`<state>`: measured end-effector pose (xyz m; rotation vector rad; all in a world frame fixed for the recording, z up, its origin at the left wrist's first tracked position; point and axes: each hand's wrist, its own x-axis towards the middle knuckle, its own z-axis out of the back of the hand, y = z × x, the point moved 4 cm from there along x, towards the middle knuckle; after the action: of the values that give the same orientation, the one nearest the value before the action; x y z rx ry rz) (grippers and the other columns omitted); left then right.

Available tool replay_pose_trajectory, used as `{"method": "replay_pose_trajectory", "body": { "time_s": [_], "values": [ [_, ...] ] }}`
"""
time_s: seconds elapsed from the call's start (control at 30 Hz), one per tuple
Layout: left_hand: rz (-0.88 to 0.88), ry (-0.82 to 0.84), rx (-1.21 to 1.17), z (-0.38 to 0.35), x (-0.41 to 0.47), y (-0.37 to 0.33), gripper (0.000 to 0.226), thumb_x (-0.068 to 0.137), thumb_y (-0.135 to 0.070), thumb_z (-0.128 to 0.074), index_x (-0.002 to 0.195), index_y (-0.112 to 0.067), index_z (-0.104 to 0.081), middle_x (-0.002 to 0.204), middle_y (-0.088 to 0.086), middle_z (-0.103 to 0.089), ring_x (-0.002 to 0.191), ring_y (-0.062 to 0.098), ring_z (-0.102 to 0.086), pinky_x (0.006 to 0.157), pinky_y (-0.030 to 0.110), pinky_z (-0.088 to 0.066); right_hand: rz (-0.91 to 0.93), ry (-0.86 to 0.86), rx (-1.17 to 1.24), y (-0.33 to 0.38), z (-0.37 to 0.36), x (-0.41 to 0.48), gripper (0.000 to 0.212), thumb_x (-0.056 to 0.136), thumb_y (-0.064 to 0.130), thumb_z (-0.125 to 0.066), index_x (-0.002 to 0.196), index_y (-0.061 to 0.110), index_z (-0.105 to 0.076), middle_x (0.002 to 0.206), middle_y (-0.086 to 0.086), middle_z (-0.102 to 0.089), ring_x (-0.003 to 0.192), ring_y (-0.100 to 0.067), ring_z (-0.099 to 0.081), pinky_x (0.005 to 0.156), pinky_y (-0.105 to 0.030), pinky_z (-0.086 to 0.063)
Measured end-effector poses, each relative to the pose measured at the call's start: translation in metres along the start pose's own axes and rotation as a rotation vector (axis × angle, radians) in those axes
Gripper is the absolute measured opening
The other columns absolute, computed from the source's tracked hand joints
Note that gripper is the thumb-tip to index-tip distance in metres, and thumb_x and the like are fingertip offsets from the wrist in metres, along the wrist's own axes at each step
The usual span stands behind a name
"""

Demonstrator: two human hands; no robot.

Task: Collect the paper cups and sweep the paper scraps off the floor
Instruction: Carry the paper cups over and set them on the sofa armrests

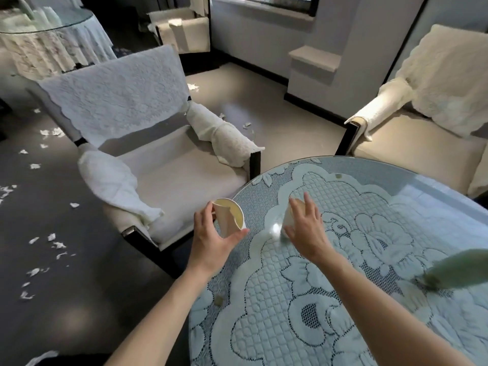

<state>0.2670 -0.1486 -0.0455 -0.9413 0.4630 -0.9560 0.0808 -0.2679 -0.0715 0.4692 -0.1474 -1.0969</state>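
Table [396,191], left hand [211,233], fingers tight round paper cup [233,211]; right hand [307,228], fingers apart, beside second cup [288,219].

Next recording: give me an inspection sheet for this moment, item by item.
Surface: round table, lace cloth under glass.
Job's things: held paper cup off the table's edge; second cup on the table; paper scraps across the dark floor.
Clutter: small bits on the tabletop; blurred green object at the right.
Grippers: left hand grips the held paper cup; right hand spread at the second cup, not closed.
Cables: nothing seen.
Surroundings: covered armchair, second armchair, far table.
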Motion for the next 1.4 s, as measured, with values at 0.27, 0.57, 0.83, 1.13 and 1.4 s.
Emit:
{"method": "replay_pose_trajectory", "body": {
  "time_s": [0.27, 0.57, 0.83, 1.13, 1.4],
  "values": [
    [0.065, -0.009, -0.001, 0.023, -0.041, -0.008, 0.124, 0.049, -0.078, -0.068, 0.145, -0.013, -0.023, 0.138, 0.004, -0.038, 0.123, 0.023, -0.047, 0.101, 0.045, -0.044, -0.017, -0.037, 0.319, 0.021, 0.039, -0.033, 0.075, 0.084, 0.007, -0.065, 0.149, 0.016, -0.027, 0.134, -0.012, -0.041, 0.119, -0.029, -0.046, 0.103, -0.048, -0.042],
    [0.051, -0.234, -0.012, 0.117, -0.094, -0.024, 0.127, 0.047, -0.069, -0.069, 0.146, -0.007, -0.020, 0.141, 0.011, -0.035, 0.127, 0.023, -0.039, 0.107, 0.039, -0.036, 0.248, -0.012, 0.372, 0.145, 0.089, -0.072, 0.067, 0.083, 0.008, -0.067, 0.143, 0.017, -0.038, 0.134, -0.013, -0.044, 0.115, -0.027, -0.048, 0.100, -0.035, -0.042],
    [0.108, -0.366, -0.105, 0.182, -0.066, -0.003, 0.093, 0.066, -0.026, -0.085, 0.136, -0.003, -0.029, 0.130, 0.012, -0.044, 0.120, 0.025, -0.046, 0.100, 0.031, -0.039, 0.311, 0.023, 0.339, 0.222, 0.077, -0.069, 0.063, 0.084, 0.010, -0.063, 0.141, 0.018, -0.038, 0.131, -0.011, -0.042, 0.106, -0.021, -0.045, 0.091, -0.028, -0.039],
    [0.114, -0.413, -0.197, 0.327, 0.027, 0.088, 0.095, 0.068, -0.031, -0.084, 0.135, -0.012, -0.019, 0.128, 0.007, -0.043, 0.111, 0.021, -0.050, 0.094, 0.034, -0.045, 0.334, 0.029, 0.337, 0.394, 0.013, 0.039, 0.063, 0.084, 0.010, -0.064, 0.141, 0.014, -0.038, 0.135, -0.015, -0.041, 0.120, -0.030, -0.046, 0.098, -0.033, -0.039],
    [0.209, -0.650, -0.130, 0.534, 0.062, 0.186, 0.090, 0.059, -0.041, -0.085, 0.121, -0.023, -0.022, 0.125, 0.008, -0.048, 0.112, 0.024, -0.053, 0.094, 0.035, -0.046, 0.591, 0.197, 0.346, 0.636, -0.058, 0.094, 0.062, 0.084, 0.009, -0.066, 0.138, 0.012, -0.036, 0.130, -0.015, -0.040, 0.116, -0.032, -0.047, 0.098, -0.035, -0.040]
  ]
}}
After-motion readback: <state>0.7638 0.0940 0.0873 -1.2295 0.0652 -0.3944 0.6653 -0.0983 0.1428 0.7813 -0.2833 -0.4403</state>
